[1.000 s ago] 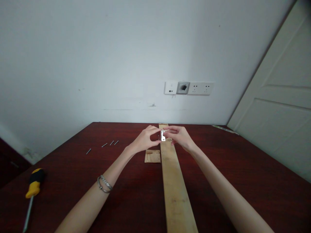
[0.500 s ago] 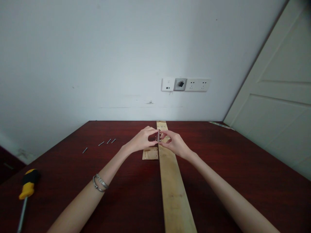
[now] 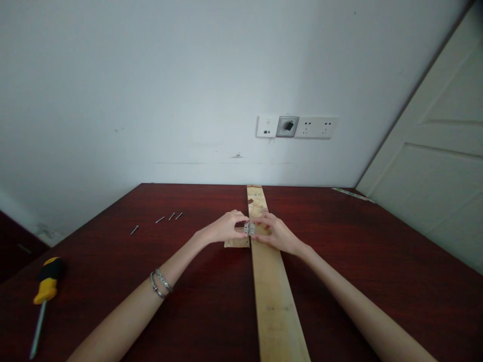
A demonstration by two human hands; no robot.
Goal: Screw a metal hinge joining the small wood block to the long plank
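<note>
Hinge [image 3: 249,229] pinched flat over seam of long plank [image 3: 273,296] and small block [image 3: 236,243] | left hand [image 3: 222,231] fingertips closed on it | right hand [image 3: 277,235] likewise | screws [image 3: 169,216], screwdriver [image 3: 44,291] lie well left.

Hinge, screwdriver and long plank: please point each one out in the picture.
hinge [image 3: 249,229], head view, on its metal middle
screwdriver [image 3: 47,286], head view, on its yellow handle
long plank [image 3: 277,306], head view, on its bare top face

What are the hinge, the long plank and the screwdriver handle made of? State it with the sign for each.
Hinge: looks like bright metal, silvery and shiny. Long plank: pale bare wood, faint grain, matte and unpainted. Screwdriver handle: probably plastic or rubber, smooth yellow and black.
</note>
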